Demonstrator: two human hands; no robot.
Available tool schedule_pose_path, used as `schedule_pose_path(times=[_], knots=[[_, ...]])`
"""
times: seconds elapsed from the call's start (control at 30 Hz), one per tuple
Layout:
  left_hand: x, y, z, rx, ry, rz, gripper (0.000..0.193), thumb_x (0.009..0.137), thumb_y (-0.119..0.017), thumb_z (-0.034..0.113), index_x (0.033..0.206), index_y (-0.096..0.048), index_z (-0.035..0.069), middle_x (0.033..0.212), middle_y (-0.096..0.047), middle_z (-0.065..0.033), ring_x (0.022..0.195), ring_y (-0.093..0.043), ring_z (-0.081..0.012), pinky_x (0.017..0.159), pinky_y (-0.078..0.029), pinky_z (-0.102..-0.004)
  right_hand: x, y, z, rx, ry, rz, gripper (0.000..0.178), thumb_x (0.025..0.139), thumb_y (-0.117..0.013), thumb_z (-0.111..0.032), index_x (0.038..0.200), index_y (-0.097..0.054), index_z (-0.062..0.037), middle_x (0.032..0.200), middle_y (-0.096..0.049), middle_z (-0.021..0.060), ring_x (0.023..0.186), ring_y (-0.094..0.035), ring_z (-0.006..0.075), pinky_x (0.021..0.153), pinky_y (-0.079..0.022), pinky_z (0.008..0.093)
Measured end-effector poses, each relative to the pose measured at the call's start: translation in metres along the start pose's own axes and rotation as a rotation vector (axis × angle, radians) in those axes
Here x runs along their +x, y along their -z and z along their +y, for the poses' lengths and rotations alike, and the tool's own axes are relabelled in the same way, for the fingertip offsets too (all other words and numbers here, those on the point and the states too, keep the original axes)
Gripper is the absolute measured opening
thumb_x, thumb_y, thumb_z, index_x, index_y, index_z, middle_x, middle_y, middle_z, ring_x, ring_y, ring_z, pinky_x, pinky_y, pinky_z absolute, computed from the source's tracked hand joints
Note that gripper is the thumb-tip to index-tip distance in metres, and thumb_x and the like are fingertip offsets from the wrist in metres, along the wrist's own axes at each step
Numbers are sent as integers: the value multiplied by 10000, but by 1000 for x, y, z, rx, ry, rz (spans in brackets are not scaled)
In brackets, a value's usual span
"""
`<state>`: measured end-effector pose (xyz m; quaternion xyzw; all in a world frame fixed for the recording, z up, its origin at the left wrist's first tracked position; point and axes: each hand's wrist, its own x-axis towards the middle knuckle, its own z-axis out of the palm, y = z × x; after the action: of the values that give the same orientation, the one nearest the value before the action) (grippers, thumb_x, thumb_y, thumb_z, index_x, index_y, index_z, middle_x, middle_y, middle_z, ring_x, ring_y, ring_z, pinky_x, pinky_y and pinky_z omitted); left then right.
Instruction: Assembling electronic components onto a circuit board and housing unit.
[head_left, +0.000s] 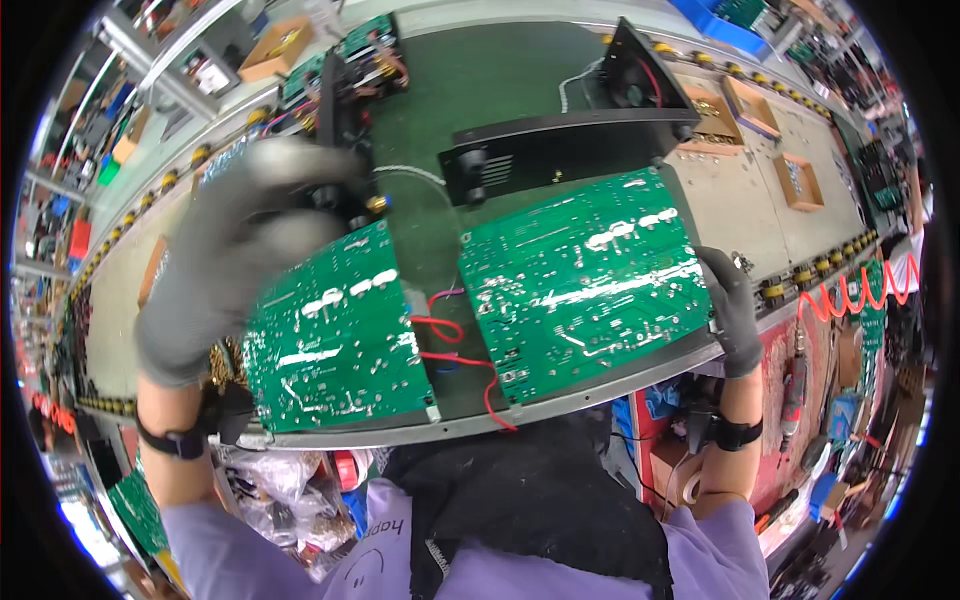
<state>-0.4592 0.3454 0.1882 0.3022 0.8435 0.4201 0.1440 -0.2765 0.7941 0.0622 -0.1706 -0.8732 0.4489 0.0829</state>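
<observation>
Two green circuit boards lie side by side, solder side up, on the green work surface in front of me. My right hand (732,310), in a grey glove, grips the right edge of the right circuit board (590,290). Over the upper left corner of the left circuit board (340,340) is my left hand (250,240), also gloved in grey. Motion smears its fingers, so I cannot tell whether they hold anything. Red wires (450,355) run between the boards. Just beyond the right board stands a black metal case (570,150) with an open top.
Beyond my left hand sits another dark unit (335,110) with wires and boards. Cardboard boxes of small parts (800,182) stand at the right, and another box (275,50) at the far left. A metal rail (590,397) edges the bench near me. A red coiled hose (850,295) hangs at the right.
</observation>
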Motion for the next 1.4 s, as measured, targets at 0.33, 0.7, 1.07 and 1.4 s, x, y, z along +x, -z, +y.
schedule_pose_path(times=[0.33, 0.7, 1.07, 1.4], knots=[[158, -152, 36, 359, 68, -573, 624, 909, -647, 458, 1338, -510, 26, 960, -637, -124, 829, -676, -153, 685, -531, -292, -52, -8, 7, -196, 211, 491, 369, 887, -564, -40, 1253, -579, 4, 1168, -621, 144, 996, -595, 248, 918, -464, 346], [148, -164, 37, -226, -33, -622, 370, 992, -507, 395, 1056, -593, 41, 616, -521, -34, 471, -507, -128, 443, -408, -326, -75, -67, -24, 518, -82, 722, 488, 1010, -482, -372, 1184, -584, 72, 1114, -632, 128, 1036, -574, 193, 940, -434, 334], [133, 6, 183, 499, -534, 206, 478, 1024, -477, 348, 1358, -509, 8, 1319, -588, -154, 1075, -623, -210, 902, -486, -298, 13, 52, -137, 626, 416, 497, 598, 983, -509, -397, 1387, -433, 37, 1238, -583, 160, 794, -592, 172, 682, -482, 296], [274, 14, 141, 1298, -274, 157, 351, 943, -565, 344, 926, -615, -3, 857, -658, -206, 781, -641, -394, 712, -488, -469, 201, 46, -84, -446, -165, 107, 511, 920, -590, -448, 1279, -588, -84, 1153, -674, 196, 1113, -631, 357, 957, -482, 429]])
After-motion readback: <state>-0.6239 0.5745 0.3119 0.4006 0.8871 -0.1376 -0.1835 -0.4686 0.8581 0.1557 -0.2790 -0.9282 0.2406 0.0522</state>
